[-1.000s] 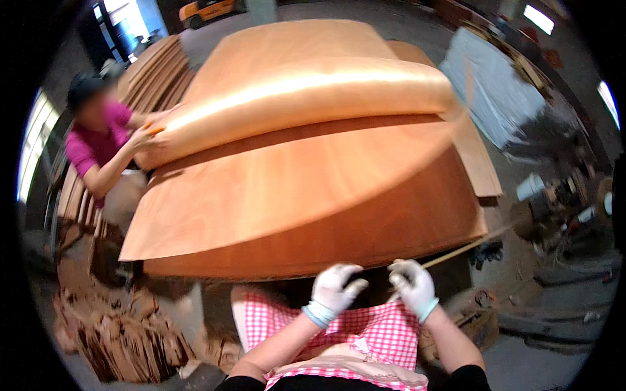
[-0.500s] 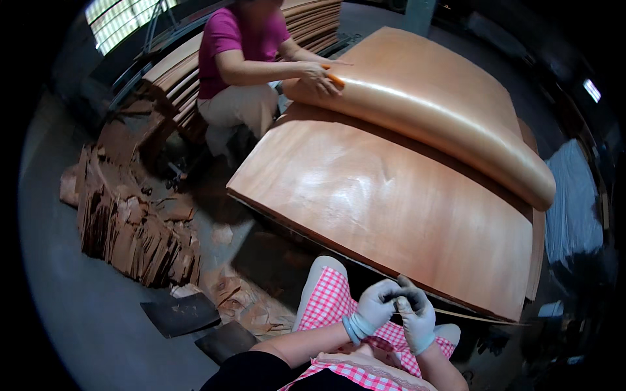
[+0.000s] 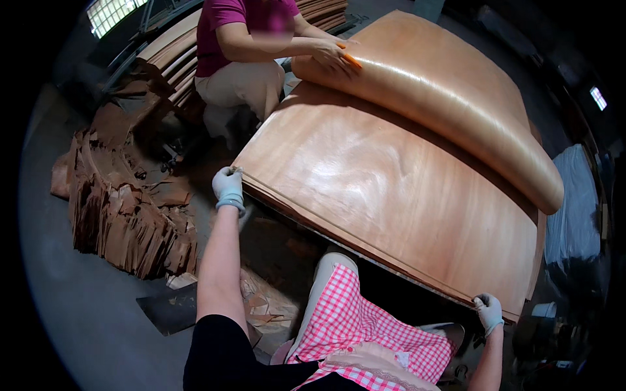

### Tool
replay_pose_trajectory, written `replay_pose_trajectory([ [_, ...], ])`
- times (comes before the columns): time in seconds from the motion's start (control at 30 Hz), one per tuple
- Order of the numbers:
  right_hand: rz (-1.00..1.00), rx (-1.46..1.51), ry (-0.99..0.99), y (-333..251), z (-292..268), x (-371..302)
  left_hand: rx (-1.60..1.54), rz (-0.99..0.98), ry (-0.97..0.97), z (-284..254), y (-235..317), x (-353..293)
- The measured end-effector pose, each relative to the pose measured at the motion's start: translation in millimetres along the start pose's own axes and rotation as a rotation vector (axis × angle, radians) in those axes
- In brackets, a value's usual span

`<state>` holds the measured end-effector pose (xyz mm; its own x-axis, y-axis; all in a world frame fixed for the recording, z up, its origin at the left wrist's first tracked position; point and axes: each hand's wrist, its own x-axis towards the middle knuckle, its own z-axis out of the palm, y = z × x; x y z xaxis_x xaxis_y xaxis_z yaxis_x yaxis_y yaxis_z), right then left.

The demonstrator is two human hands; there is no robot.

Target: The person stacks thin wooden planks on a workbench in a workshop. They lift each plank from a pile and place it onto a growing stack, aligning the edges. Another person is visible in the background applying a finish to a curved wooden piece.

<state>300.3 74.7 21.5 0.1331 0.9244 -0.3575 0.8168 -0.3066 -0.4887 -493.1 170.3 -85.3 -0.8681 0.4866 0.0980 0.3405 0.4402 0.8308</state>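
A broad, shiny reddish-brown wood veneer sheet lies on a stack in front of me. At its near left corner, my left hand in a pale work glove is closed on the edge. My right hand, also gloved, has its fingers closed on the edge near the right corner. Between them a thin raised line follows the near edge; whether it is a separate strip or the sheet's lip I cannot tell. Another veneer sheet is folded back in a thick curl across the far part of the stack.
A co-worker in a purple shirt crouches at far left, hands on the curled sheet, holding something orange. Broken veneer pieces are piled at left, near a dark flat sheet. Clear plastic sheeting hangs at right.
My hands were together above my lap, fingers touching. Now they are spread wide, gripping near the two ends of the near edge. The co-worker's hands stay at the curled sheet.
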Motion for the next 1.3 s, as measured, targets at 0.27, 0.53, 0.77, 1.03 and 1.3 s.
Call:
replay_pose_trajectory([
  [0.27, 0.051, -0.281, 0.012, -16, 10, 13, 0.084, -0.020, -0.122, 15, -12, -2],
  [0.53, 0.216, -0.266, -0.061, 21, 29, 42, 0.849, -0.099, 0.037, 4, 104, -65],
  [0.77, 0.125, -0.258, -0.141, 16, 33, 50, 0.543, 0.968, -0.434, 114, 137, -309],
  [1.03, 0.090, -0.056, -0.168, 22, 17, 34, 0.484, 1.014, -0.928, 151, 213, -521],
  [1.3, 0.314, -0.220, 0.030, 227, -123, 11, 0.545, 1.002, -0.922, 154, 202, -512],
])
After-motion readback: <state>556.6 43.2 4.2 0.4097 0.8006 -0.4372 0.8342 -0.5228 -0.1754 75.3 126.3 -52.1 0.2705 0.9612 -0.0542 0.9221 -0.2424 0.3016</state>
